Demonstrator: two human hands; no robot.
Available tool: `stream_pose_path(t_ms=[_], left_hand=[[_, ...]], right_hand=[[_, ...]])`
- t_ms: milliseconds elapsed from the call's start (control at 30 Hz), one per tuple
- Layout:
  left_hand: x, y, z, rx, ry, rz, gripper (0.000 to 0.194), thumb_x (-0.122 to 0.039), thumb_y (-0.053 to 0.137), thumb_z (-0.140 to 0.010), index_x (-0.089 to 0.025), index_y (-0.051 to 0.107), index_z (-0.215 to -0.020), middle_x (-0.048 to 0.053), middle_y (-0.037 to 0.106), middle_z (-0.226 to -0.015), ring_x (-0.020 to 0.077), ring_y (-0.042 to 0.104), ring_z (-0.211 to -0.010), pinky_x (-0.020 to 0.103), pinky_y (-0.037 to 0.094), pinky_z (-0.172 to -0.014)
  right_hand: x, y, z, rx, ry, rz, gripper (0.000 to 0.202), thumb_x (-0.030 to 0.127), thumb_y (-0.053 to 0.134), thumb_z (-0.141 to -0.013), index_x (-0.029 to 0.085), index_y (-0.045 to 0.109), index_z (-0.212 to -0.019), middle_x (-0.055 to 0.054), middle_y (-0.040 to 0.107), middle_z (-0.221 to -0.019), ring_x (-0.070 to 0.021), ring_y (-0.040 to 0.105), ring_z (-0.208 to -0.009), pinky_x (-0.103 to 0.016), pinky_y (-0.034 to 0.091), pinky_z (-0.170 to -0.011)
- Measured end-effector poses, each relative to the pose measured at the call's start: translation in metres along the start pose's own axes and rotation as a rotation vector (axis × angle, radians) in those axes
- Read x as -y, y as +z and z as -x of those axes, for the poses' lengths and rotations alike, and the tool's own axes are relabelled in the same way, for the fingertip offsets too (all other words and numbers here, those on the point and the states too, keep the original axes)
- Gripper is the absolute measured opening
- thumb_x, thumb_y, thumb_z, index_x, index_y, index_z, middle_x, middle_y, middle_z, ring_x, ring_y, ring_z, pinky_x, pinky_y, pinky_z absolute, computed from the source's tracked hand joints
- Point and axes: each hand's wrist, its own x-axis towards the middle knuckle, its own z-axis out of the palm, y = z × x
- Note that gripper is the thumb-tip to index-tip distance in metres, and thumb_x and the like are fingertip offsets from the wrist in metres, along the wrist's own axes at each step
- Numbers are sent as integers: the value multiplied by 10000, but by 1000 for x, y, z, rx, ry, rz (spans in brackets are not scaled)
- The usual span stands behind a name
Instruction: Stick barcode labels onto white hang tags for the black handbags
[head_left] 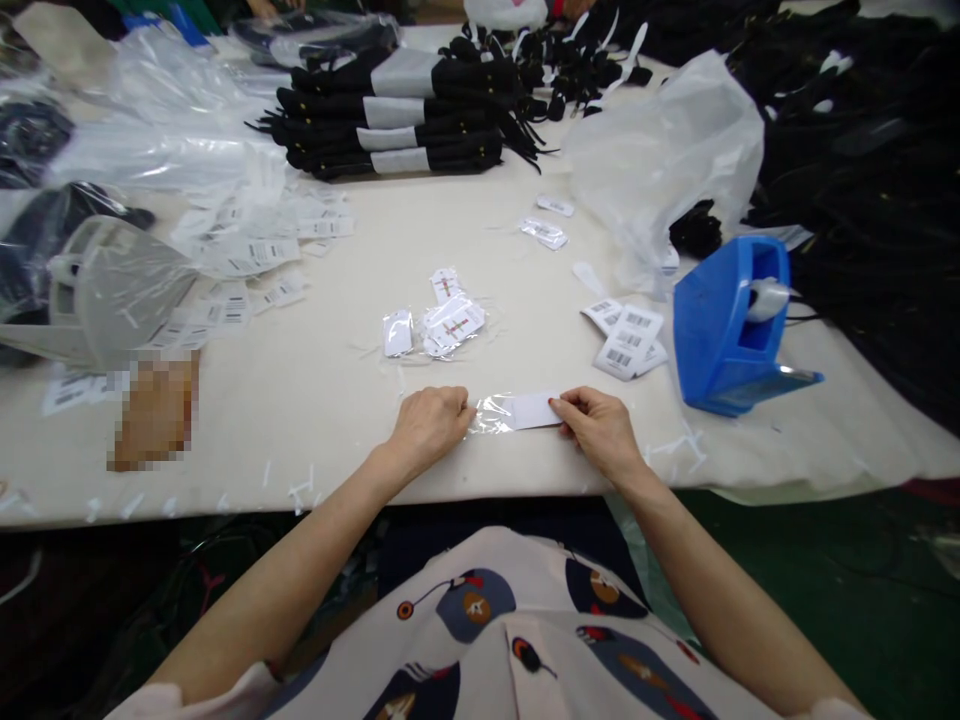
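Observation:
A small white card (531, 411) lies low over the near edge of the table, pinched at its right end by my right hand (602, 428). Clear shiny plastic film (493, 414) stretches from the card's left side to my left hand (429, 422), whose closed fingers grip its end. Whether the card sits inside the film or against it, I cannot tell. Just beyond my hands is a small pile of white tags (453, 322) with a coloured cross-like print, some in clear film. One more white tag (397, 333) lies left of that pile.
To the right stands a blue tape dispenser (724, 335), beside barcode label sheets (631, 340). A grey dispenser (112, 290) under plastic and barcode labels (225, 310) are at left. Bundled black straps (394, 120) are stacked behind, near a crumpled plastic bag (667, 150).

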Motion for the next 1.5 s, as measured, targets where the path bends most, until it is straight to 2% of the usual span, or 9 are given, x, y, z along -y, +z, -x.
stream_pose_path(t_ms=[167,267,367,500,767,933,1067,1267,1500], left_hand=[[-8,1,6,-275,244,-180,223,-216,432,-832,-156,546,-1013,127,580,-950,257,508,-922,356,339,-751],[-7,9,2,-230,684,-144,228,-150,348,-872,-180,540,-992,94,571,-976,203,485,-916,323,335,-762],[-2,18,-5,-202,806,-104,214,-162,337,-886,-172,544,-939,80,576,-938,185,477,-896,302,340,-744],[0,23,-8,-263,772,-57,241,-120,325,-876,-173,553,-933,76,583,-913,185,479,-907,308,339,-743],[-1,22,-6,-249,730,22,268,-30,378,-800,-179,577,-903,70,604,-905,184,500,-916,313,355,-742],[-12,10,-7,-293,655,176,271,-13,397,-761,-170,589,-871,64,619,-916,187,528,-899,345,367,-773],[-47,-10,-12,-471,419,672,280,-182,566,-733,-159,557,-1012,92,591,-1068,226,505,-1016,385,374,-863],[-82,-8,-21,14,136,1601,218,-311,684,-599,-129,574,-650,20,618,-648,137,557,-610,276,435,-623],[-86,2,-24,-41,36,1696,217,-251,713,-517,-126,535,-521,-24,553,-500,84,480,-488,213,360,-513]], right_hand=[[-1,3,-1,-19,-62,190,209,385,551,-723,191,595,-661,20,542,-433,-130,504,-416,-249,367,-466],[2,-1,-1,-8,-114,295,214,377,517,-748,193,588,-669,11,551,-460,-139,521,-454,-258,395,-512],[4,-19,-11,-227,-230,454,219,378,504,-758,180,597,-750,-44,626,-684,-159,558,-588,-290,427,-629],[5,-51,-40,-607,-202,629,458,435,538,-726,141,530,-1077,-138,588,-994,-239,565,-827,-362,416,-755],[-3,-66,-77,-643,-185,474,598,330,658,-616,171,476,-1163,-40,604,-816,-219,565,-754,-367,425,-723],[8,-67,-59,-495,-251,-240,544,315,723,-556,173,517,-1040,49,547,-651,-114,519,-576,-273,432,-599],[33,-59,-30,-223,-158,-523,513,252,773,-509,176,528,-952,58,564,-619,-74,487,-525,-195,344,-487],[48,-38,-3,-79,-142,-595,464,221,769,-533,191,486,-900,77,547,-574,-55,448,-475,-180,314,-448],[39,-31,-5,-178,-257,-510,486,228,750,-577,222,484,-984,77,568,-649,-86,550,-607,-226,442,-599]])
